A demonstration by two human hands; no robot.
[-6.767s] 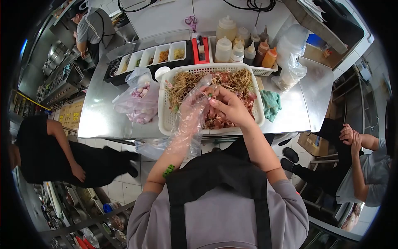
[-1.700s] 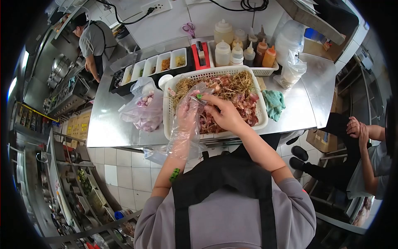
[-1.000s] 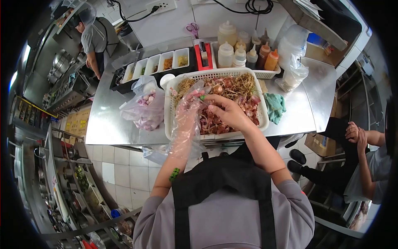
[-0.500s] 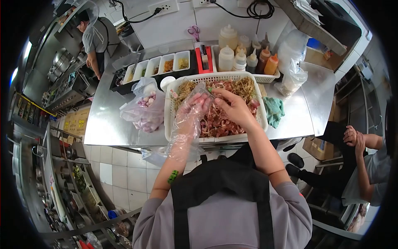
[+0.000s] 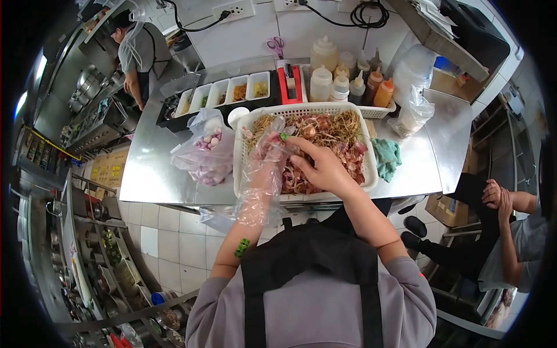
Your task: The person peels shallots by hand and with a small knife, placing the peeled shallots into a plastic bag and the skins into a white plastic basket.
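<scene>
My left hand (image 5: pixel 268 152), in a loose clear plastic glove, is over the left part of a white perforated basket (image 5: pixel 239 174). Its fingers are curled together; what they hold is too small to make out. My bare right hand (image 5: pixel 322 166) meets it from the right, index finger reaching to the left fingertips and thumb lower. A small green patch (image 5: pixel 283 137) shows where the fingers meet. Below, the basket holds reddish-purple shallots and skins (image 5: pixel 348 156), with dry stringy roots or stalks (image 5: pixel 343 120) toward the back.
A plastic bag of peeled shallots (image 5: pixel 203 153) is left of the basket, a green cloth (image 5: pixel 387 156) to its right. Behind stand a condiment tray (image 5: pixel 272 95), a red-fronted holder (image 5: pixel 290 84) and sauce bottles (image 5: pixel 321 84). One person (image 5: pixel 136 52) stands far left; another (image 5: pixel 513 232) sits right.
Both hands have shifted slightly left and down over the basket. My right index finger now points across to the left fingertips, and the green patch has moved left with the hands.
</scene>
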